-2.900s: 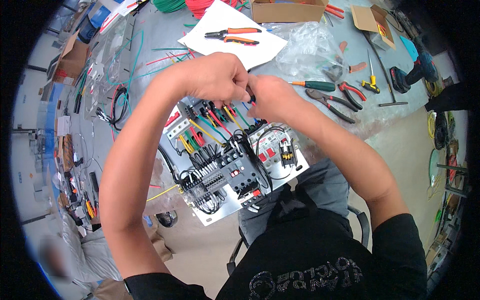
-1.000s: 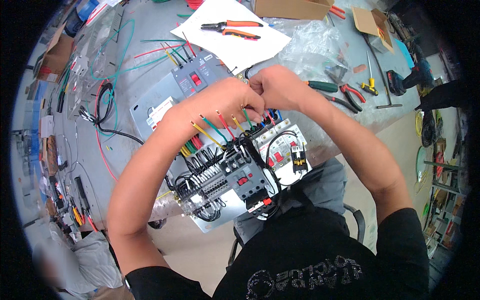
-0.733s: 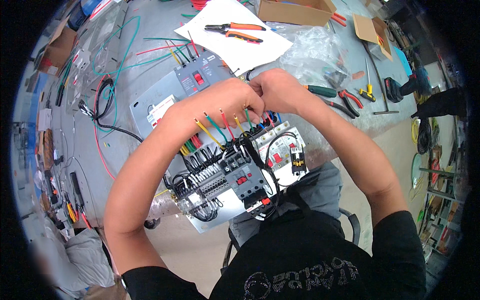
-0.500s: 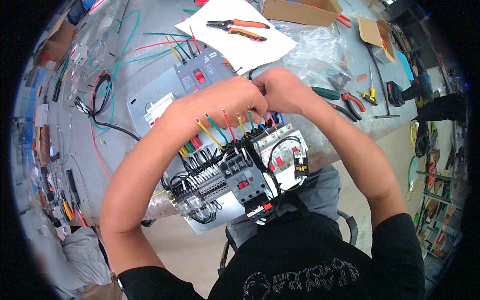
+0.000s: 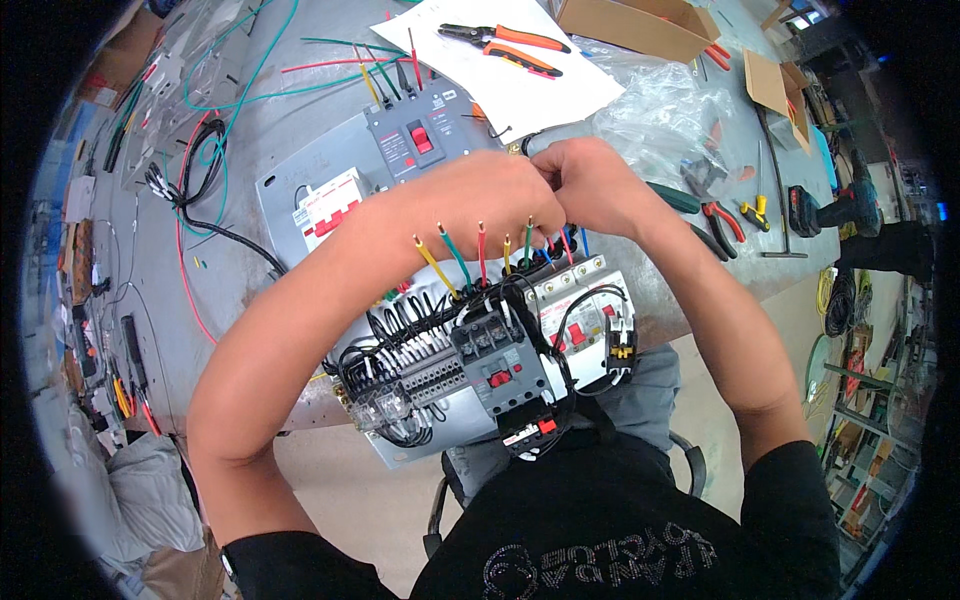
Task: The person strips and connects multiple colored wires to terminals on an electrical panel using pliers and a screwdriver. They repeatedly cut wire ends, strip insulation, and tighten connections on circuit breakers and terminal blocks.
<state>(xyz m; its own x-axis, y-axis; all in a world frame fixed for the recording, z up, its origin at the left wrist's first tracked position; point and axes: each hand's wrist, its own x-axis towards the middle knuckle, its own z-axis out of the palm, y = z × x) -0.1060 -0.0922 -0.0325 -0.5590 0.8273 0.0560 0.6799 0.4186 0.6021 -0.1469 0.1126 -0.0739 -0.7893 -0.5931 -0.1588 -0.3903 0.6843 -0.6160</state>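
My left hand [image 5: 508, 195] and my right hand [image 5: 592, 185] meet above the far edge of a wired electrical panel, both closed with their fingers curled together. What they pinch is hidden; a thin black strip [image 5: 525, 143] curves out just beyond them. Below the hands, yellow, green, red and blue wires with bare copper ends stick up from a black-wrapped bundle. The panel carries a dark grey contactor [image 5: 498, 370], a white circuit breaker [image 5: 575, 325] and a terminal strip [image 5: 435, 383] with white-sleeved black wires. It tilts over the table's front edge, against my lap.
Behind my left forearm lies another grey plate with a large breaker [image 5: 420, 140] and a small white breaker [image 5: 330, 205]. Orange-handled wire strippers [image 5: 505, 45] rest on white paper [image 5: 570, 100]. Rightward are clear plastic bags [image 5: 665, 110], red pliers [image 5: 722, 225], a screwdriver [image 5: 757, 212] and a power drill [image 5: 835, 208].
Most of the scene has shifted slightly rightward in the picture. My hands stay closed together above the wire bundle, with little visible change in their grip.
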